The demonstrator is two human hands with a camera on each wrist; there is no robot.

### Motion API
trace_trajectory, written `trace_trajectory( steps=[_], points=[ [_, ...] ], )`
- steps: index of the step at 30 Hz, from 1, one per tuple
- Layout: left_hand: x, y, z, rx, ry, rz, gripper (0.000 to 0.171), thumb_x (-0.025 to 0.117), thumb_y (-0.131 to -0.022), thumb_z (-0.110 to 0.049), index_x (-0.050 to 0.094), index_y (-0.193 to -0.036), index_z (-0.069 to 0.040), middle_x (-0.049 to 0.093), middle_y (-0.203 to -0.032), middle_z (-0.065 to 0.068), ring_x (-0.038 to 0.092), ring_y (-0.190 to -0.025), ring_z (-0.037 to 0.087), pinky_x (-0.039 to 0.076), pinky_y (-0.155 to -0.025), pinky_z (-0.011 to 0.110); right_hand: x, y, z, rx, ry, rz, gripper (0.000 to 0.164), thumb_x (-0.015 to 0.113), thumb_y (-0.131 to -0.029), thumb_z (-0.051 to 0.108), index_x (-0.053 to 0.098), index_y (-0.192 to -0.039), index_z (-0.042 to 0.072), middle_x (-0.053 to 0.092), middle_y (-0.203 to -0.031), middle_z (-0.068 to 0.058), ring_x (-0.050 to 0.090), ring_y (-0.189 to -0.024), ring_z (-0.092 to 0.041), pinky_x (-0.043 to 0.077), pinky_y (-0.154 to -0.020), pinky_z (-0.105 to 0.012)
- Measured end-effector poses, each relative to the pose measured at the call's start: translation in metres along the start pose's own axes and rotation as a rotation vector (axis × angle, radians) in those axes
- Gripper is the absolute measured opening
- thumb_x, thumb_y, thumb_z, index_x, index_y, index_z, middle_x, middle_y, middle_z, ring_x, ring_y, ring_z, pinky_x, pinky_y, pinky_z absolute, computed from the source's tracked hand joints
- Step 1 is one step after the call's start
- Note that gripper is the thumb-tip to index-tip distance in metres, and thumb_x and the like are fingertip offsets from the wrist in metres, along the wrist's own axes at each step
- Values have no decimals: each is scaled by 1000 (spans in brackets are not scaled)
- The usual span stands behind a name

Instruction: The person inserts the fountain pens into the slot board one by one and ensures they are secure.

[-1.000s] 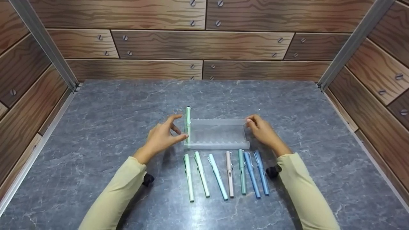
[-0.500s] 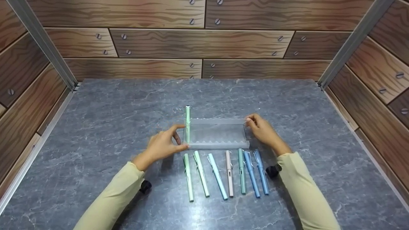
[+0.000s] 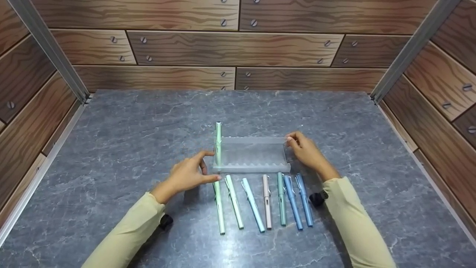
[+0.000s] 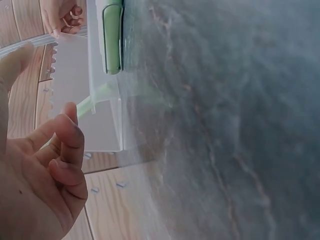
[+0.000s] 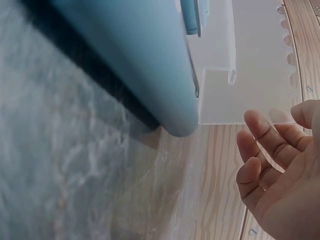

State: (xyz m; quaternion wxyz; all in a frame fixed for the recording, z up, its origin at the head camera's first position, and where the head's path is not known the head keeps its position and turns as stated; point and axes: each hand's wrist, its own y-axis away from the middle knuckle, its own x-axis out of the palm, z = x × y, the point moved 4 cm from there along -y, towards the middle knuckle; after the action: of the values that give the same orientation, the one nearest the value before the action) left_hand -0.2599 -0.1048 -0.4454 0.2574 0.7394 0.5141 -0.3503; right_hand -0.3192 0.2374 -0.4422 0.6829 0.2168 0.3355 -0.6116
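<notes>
A clear plastic pen rack (image 3: 256, 140) with notched front and back rails stands mid-table. One light green pen (image 3: 218, 143) lies across its left end, cap end sticking out past the back rail. My right hand (image 3: 306, 152) pinches the rack's back right corner between thumb and fingers. At the front left corner is my left hand (image 3: 187, 173), thumb and index finger spread apart with nothing gripped. Its thumb tip overlaps the top of the leftmost loose pen (image 3: 220, 210), also light green. In the left wrist view a green pen cap (image 4: 113, 37) shows beyond the thumb.
Before the rack lie another light green pen (image 3: 234, 203), a pale blue pen (image 3: 254, 206), a pinkish-grey pen (image 3: 267, 208), a teal pen (image 3: 282, 204) and two blue pens (image 3: 293, 204). Wood-patterned walls (image 3: 234, 48) enclose the grey marbled table (image 3: 148, 111) at back and sides.
My left hand has come down along the rack's left end, from beside the racked pen toward the top of the leftmost loose pen. The right hand stays at the rack's corner.
</notes>
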Motion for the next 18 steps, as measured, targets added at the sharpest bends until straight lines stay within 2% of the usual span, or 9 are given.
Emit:
trace_trajectory(
  steps=[11, 18],
  points=[
    [11, 8, 4, -24, -38, 122, 74, 76, -72, -58, 52, -133, -24, 61, -79, -9, 51, -60, 12, 38, -54, 30, 0, -1, 0, 2, 2, 11, 33, 40, -104, 22, 55, -120, -3, 66, -104, -20, 60, -92, -31, 43, -79, -36],
    [13, 11, 3, -13, -73, 150, 68, 76, -71, -59, 55, -127, -25, 59, -75, -11, 52, -59, 11, 38, -53, 30, 0, 0, 0, 2, 2, 9, 32, 40, -104, 22, 55, -119, -2, 65, -103, -20, 59, -91, -30, 43, -77, -35]
  ],
)
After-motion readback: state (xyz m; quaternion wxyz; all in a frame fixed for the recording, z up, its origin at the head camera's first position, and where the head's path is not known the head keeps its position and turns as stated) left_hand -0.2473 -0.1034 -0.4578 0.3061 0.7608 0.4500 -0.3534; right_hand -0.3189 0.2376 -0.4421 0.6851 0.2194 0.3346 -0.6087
